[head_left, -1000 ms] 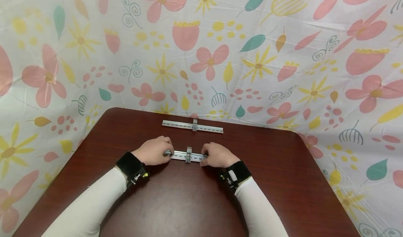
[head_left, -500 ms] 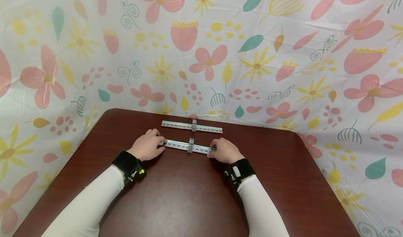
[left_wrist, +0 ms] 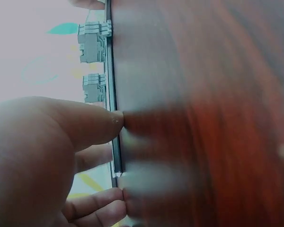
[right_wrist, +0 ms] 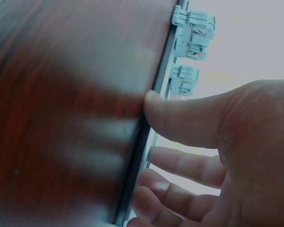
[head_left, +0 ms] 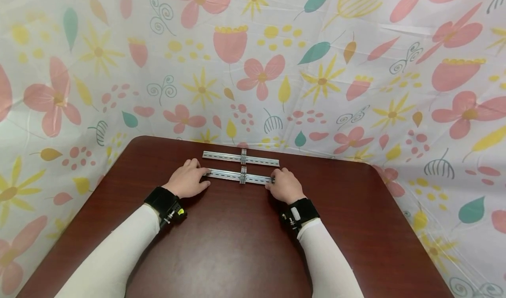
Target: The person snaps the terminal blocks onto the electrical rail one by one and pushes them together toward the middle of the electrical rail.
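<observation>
A slotted metal DIN rail (head_left: 225,174) lies across the table, with a small grey cluster of terminal blocks (head_left: 243,175) clipped near its middle. At its left end, my left hand (head_left: 185,180) pinches it, thumb (left_wrist: 114,124) on the near edge and fingers behind. My right hand (head_left: 287,187) holds the right end likewise, its thumb (right_wrist: 156,111) against the near edge. Just beyond, roughly parallel, lies a second DIN rail (head_left: 221,157) with its own terminal blocks (head_left: 243,156); neither hand grips it. Fingertips partly hide the near rail's ends.
The dark red-brown table (head_left: 217,245) has rounded back corners. A white flower-patterned curtain (head_left: 253,122) hangs right behind its back edge and along the sides. Both wrists wear black straps (head_left: 164,202) carrying small devices.
Both hands have slid the near rail away from the body, toward the far rail, and slightly right. The gap between the rails has narrowed. The far rail has stayed in place.
</observation>
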### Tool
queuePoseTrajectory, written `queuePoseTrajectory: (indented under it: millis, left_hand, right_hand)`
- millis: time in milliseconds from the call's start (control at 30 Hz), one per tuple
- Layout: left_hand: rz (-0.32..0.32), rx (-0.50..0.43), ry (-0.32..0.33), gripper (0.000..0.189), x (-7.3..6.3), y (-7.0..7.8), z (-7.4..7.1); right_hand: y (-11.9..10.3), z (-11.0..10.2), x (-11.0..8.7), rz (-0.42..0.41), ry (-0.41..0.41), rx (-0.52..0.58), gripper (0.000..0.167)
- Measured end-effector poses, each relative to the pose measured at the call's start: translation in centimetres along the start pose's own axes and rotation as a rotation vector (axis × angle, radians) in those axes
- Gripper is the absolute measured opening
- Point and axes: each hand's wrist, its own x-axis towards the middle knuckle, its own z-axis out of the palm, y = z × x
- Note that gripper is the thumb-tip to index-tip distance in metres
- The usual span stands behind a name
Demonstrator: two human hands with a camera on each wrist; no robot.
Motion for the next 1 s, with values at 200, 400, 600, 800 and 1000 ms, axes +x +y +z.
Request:
queuePoseTrajectory:
  millis: [200,400,600,800,1000]
  left_hand:
    - [-0.022,0.001,0.003,0.047,0.4,-0.3,0.1]
    - [-0.051,-0.006,-0.021,0.053,0.6,-0.6,0.0]
    - [-0.075,-0.035,-0.034,0.056,0.8,-0.9,-0.1]
    - [-0.076,-0.020,-0.042,0.059,1.1,-1.3,0.3]
    - [-0.080,-0.020,-0.049,0.061,1.4,-1.8,0.6]
  right_hand:
    - [0.4,0.3,0.1,-0.005,0.035,0.006,0.033]
    - [0.6,0.4,0.2,-0.021,0.037,0.002,0.026]
    - [0.4,0.5,0.3,-0.019,0.021,-0.006,0.030]
    - [0.4,0.5,0.3,-0.027,0.021,-0.031,0.038]
    - [0.3,0.4,0.3,-0.027,0.012,-0.036,0.044]
